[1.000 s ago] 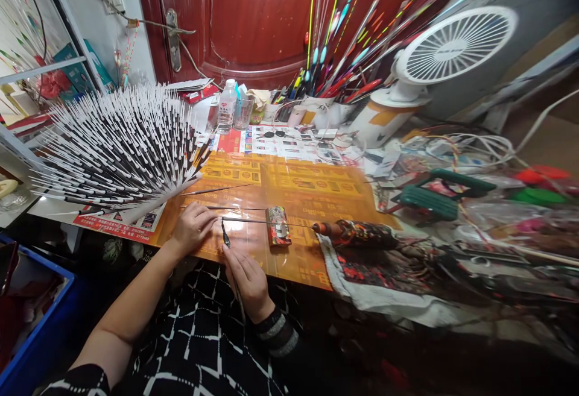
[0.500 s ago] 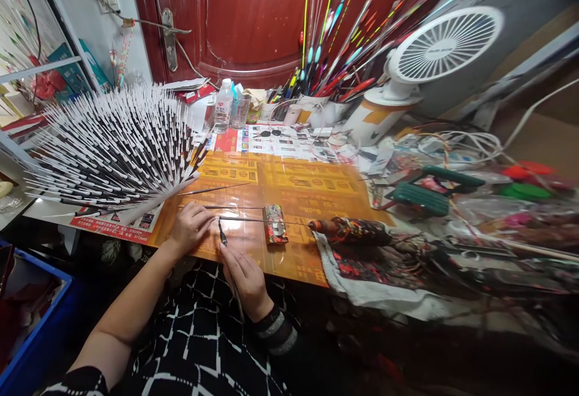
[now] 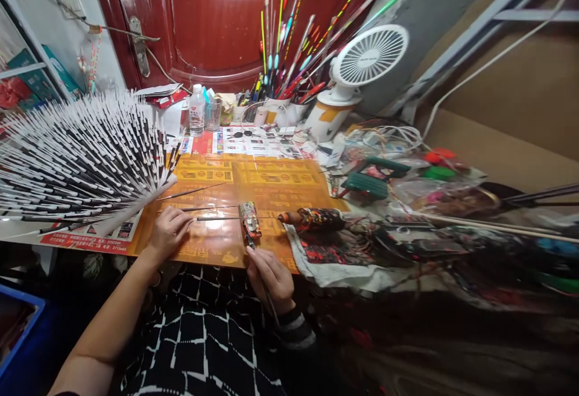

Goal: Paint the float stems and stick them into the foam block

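My left hand (image 3: pixel 169 232) is closed around the near end of a thin dark rod (image 3: pixel 217 219), which runs level to the right. The rod's far tip meets the orange nose of a paint-smeared spindle tool (image 3: pixel 312 219). Pinched in my right hand (image 3: pixel 271 275) is a slim paintbrush (image 3: pixel 249 240) with dark bristles, its tip by the lower edge of a small paint-spattered block (image 3: pixel 248 212). The rod passes over this block. A second thin rod (image 3: pixel 203 208) lies just behind, and another thin rod (image 3: pixel 194 191) slants farther back.
A foam holder (image 3: pixel 136 206) bristling with black-and-white sticks (image 3: pixel 90 155) stands left. Behind are a plastic bottle (image 3: pixel 196 110), a glass (image 3: pixel 212 117), cups of coloured rods (image 3: pixel 277 106) and a white fan (image 3: pixel 371 55). A stained cloth (image 3: pixel 362 278), a green-handled tool (image 3: pixel 368 185) and cables crowd the right.
My right hand has moved the brush rightward, from beside my left hand to the block's edge. My left hand still holds the rod. The view has swung right.
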Action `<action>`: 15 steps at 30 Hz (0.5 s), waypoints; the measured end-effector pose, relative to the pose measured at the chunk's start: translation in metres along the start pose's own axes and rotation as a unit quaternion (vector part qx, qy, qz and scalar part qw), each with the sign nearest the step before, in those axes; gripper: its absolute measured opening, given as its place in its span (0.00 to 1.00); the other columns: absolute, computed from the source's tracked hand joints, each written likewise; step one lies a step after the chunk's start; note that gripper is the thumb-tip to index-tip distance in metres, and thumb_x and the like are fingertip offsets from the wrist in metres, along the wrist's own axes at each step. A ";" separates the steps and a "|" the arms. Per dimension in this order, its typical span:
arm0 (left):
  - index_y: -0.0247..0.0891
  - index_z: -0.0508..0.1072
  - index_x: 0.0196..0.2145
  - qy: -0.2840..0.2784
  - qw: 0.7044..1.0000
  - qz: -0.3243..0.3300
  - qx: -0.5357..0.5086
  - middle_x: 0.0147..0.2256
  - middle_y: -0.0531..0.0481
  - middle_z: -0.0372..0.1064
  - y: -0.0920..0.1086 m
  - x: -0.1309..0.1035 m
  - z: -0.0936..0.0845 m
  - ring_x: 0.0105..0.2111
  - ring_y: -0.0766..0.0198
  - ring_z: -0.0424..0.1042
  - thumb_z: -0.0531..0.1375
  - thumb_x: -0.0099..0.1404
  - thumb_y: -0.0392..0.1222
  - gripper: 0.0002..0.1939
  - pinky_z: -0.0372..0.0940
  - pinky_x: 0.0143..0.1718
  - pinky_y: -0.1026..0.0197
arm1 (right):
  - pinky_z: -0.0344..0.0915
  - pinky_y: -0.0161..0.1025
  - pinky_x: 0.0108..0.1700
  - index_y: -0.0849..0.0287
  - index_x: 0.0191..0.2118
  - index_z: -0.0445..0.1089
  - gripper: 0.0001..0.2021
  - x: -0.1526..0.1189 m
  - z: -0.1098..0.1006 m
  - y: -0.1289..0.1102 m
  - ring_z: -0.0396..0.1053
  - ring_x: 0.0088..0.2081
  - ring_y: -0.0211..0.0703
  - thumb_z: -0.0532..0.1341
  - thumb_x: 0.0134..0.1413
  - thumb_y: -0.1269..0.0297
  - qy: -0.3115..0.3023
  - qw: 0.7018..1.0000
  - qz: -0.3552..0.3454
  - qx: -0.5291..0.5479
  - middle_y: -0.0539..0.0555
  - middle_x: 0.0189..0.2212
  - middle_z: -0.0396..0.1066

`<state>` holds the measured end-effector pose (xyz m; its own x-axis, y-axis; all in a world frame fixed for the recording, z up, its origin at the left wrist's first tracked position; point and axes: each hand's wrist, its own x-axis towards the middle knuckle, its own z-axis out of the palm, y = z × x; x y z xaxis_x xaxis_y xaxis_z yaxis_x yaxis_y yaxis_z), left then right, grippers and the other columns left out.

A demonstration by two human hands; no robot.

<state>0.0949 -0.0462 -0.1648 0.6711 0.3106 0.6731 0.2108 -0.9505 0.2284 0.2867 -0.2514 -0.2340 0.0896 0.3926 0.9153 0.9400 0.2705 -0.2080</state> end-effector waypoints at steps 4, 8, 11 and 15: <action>0.39 0.77 0.38 0.000 1.000 -0.002 -0.004 0.33 0.49 0.74 0.000 0.002 -0.002 0.35 0.62 0.68 0.56 0.74 0.40 0.10 0.66 0.39 0.58 | 0.78 0.42 0.46 0.59 0.69 0.59 0.32 -0.005 0.005 0.000 0.76 0.44 0.45 0.61 0.60 0.79 -0.007 0.999 0.004 -0.034 0.59 0.43 0.78; 0.39 0.77 0.39 0.002 1.000 0.007 -0.001 0.34 0.49 0.75 -0.002 0.003 -0.002 0.35 0.61 0.69 0.56 0.74 0.40 0.09 0.66 0.39 0.58 | 0.76 0.41 0.49 0.57 0.70 0.56 0.32 -0.007 0.009 -0.001 0.76 0.45 0.44 0.60 0.62 0.77 -0.019 0.998 0.017 -0.052 0.57 0.45 0.78; 0.40 0.77 0.39 -0.002 1.000 -0.003 -0.003 0.33 0.49 0.75 -0.002 0.003 -0.002 0.35 0.61 0.69 0.56 0.74 0.41 0.10 0.66 0.38 0.58 | 0.75 0.41 0.50 0.55 0.70 0.56 0.33 -0.008 0.010 -0.001 0.76 0.46 0.44 0.59 0.62 0.77 -0.022 0.998 0.020 -0.053 0.57 0.46 0.77; 0.40 0.77 0.38 0.005 1.000 -0.004 -0.007 0.32 0.50 0.74 0.000 0.005 -0.002 0.34 0.61 0.69 0.57 0.74 0.41 0.10 0.66 0.38 0.58 | 0.76 0.42 0.49 0.54 0.70 0.56 0.33 -0.006 0.010 -0.002 0.76 0.45 0.44 0.60 0.62 0.78 -0.025 0.998 0.023 -0.061 0.57 0.46 0.77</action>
<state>0.0964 -0.0449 -0.1600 0.6627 0.3176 0.6782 0.2058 -0.9480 0.2428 0.2811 -0.2456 -0.2427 0.1197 0.4459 0.8870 0.9685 0.1442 -0.2032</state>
